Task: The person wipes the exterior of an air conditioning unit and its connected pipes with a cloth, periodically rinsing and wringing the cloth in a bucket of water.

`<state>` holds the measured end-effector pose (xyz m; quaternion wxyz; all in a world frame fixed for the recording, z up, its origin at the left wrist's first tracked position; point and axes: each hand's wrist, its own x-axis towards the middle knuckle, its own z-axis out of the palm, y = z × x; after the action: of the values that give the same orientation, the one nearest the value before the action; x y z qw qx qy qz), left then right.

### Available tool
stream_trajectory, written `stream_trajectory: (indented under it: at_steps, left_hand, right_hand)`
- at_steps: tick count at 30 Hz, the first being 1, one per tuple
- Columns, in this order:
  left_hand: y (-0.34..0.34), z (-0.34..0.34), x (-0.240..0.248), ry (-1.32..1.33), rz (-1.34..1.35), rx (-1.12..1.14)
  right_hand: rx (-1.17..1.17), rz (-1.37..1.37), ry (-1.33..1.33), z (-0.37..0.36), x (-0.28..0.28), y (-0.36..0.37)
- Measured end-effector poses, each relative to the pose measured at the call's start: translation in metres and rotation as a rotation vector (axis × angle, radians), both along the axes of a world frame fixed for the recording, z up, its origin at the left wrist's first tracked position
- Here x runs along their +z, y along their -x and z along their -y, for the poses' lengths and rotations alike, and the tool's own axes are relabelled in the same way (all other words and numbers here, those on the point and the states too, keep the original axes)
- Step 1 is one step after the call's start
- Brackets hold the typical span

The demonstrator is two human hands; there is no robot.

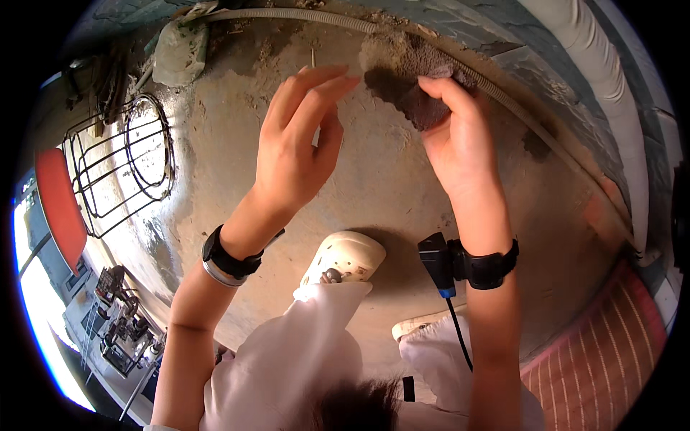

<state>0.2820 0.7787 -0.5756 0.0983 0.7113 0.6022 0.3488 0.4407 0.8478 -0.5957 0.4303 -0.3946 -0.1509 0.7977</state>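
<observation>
A grey-brown, nubby rag (424, 104) is pinched between the thumb and fingers of my right hand (460, 133); most of those fingers are hidden behind it. The rag's upper part looks tan and dusty, its lower part darker. To the left of it, my left hand (298, 140) hovers with its fingers stretched and slightly bent, holding nothing. Its fingertips point toward the rag, with a small gap between them. Below both hands lies a worn, stained concrete floor (374, 172).
A corrugated hose (302, 13) runs along the wall base. At left stand a black wire rack (118, 165) and a red basin (59, 205). A dusty plastic bag (180, 54) sits far left. A striped mat (596, 352) lies at lower right, near my cream clogs (348, 255).
</observation>
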Motion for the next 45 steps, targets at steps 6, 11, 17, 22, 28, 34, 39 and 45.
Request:
stream_trajectory:
  at_steps: [6, 11, 17, 22, 28, 34, 39, 45]
  left_hand:
    - [-0.038, 0.048, -0.007, 0.233, 0.040, -0.063]
    - [-0.051, 0.075, 0.006, 0.213, -0.096, -0.268]
    - [-0.023, 0.133, 0.065, 0.354, -0.163, -0.288]
    - [0.031, 0.194, 0.195, 0.823, -0.201, -0.256]
    - [0.068, 0.293, 0.393, 1.092, -0.135, 0.059]
    - [0.093, 0.353, 0.497, 1.097, -0.105, 0.389]
    - [0.068, 0.442, 0.566, 1.193, -0.017, 0.710]
    - [0.030, 0.479, 0.639, 1.012, 0.055, 0.849]
  right_hand:
    - [0.058, 0.252, -0.169, 0.009, 0.008, -0.043]
    - [0.221, 0.835, -0.287, 0.054, 0.022, -0.105]
    - [0.867, 1.162, -0.191, 0.136, 0.071, -0.212]
    - [1.026, 1.234, -0.065, 0.193, 0.183, -0.301]
    - [1.042, 1.143, 0.193, 0.261, 0.406, -0.330]
    - [0.636, 1.203, 0.504, 0.316, 0.619, -0.316]
    - [0.527, 1.211, 0.293, 0.303, 0.678, -0.300]
    - [0.617, 1.296, 0.061, 0.326, 0.663, -0.325]
